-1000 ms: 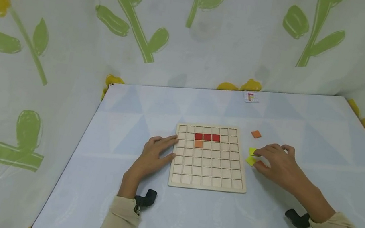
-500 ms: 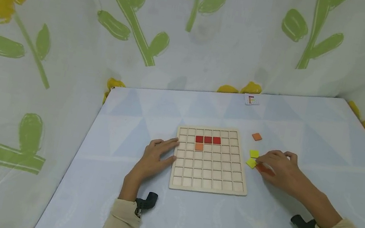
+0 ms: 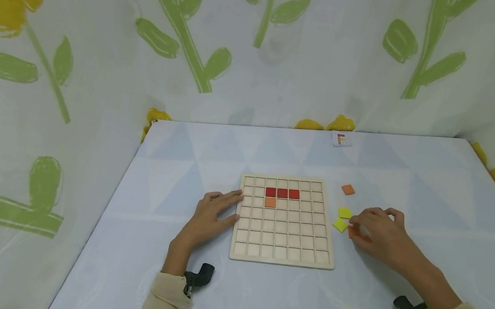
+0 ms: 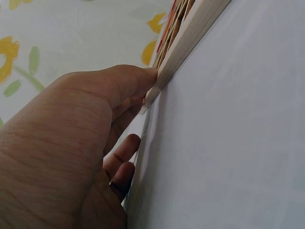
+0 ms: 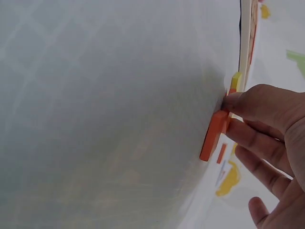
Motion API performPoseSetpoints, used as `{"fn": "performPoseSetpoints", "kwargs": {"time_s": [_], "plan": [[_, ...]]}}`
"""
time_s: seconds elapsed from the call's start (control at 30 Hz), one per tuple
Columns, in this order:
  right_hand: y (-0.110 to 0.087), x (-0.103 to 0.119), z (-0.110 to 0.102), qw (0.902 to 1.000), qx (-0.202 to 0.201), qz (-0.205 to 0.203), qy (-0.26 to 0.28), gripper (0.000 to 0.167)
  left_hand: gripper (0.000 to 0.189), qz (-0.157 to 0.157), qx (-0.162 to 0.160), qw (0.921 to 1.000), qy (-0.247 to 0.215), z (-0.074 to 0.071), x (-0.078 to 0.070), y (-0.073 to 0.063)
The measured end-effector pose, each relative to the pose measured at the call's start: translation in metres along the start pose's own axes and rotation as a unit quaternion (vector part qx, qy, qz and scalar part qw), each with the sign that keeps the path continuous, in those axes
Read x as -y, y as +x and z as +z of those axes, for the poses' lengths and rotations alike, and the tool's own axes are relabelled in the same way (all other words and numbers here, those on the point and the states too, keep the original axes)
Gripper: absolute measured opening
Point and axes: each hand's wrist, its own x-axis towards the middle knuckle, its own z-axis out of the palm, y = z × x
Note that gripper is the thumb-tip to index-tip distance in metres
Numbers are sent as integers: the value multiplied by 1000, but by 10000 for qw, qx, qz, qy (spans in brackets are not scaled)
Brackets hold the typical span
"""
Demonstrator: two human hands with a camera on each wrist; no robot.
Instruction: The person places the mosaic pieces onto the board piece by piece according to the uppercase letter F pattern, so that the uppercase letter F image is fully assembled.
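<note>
In the head view a square wooden grid board [image 3: 284, 242] lies on the table. It holds a row of red tiles [image 3: 282, 193], with one orange tile [image 3: 270, 202] under the row's left end. My left hand [image 3: 208, 219] rests at the board's left edge, fingers extended; its thumb touches the side in the left wrist view. Right of the board, my right hand [image 3: 380, 233] pinches at an orange tile [image 3: 352, 232] with thumb and forefinger. Close by, the right wrist view has a tilted orange tile [image 5: 213, 137], partly hidden near the fingertips. Two yellow tiles [image 3: 340, 224] lie beside the hand.
Another orange tile [image 3: 348, 189] lies farther back, right of the board. A small card [image 3: 342, 139] with a coloured grid pattern is near the table's back edge. Cloth walls [image 3: 325, 52] printed with plants enclose the back and sides.
My right hand has drawn back from the yellow tiles to an orange tile, uncovering the yellow ones. The left hand stays at the board. The whole view has shifted slightly downward.
</note>
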Motion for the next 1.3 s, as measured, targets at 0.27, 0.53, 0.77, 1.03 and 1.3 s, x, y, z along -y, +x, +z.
{"fn": "performPoseSetpoints", "kwargs": {"time_s": [0.27,0.53,0.77,1.03,1.3], "plan": [[5,5,3,9976,-554,-390,169,24,51,1,-43,10000,51,1,0,-2],[18,14,-5,9978,-452,-274,389,26,51,24,-16,10000,59,0,2,0],[26,29,-3,9982,37,-60,598,26,51,-35,23,9999,100,-2,0,-6],[40,33,-1,9960,-170,-439,763,24,51,-30,101,9999,83,1,-2,-1],[57,43,1,9941,-208,-639,857,28,51,-63,40,9999,107,1,-2,1]]}}
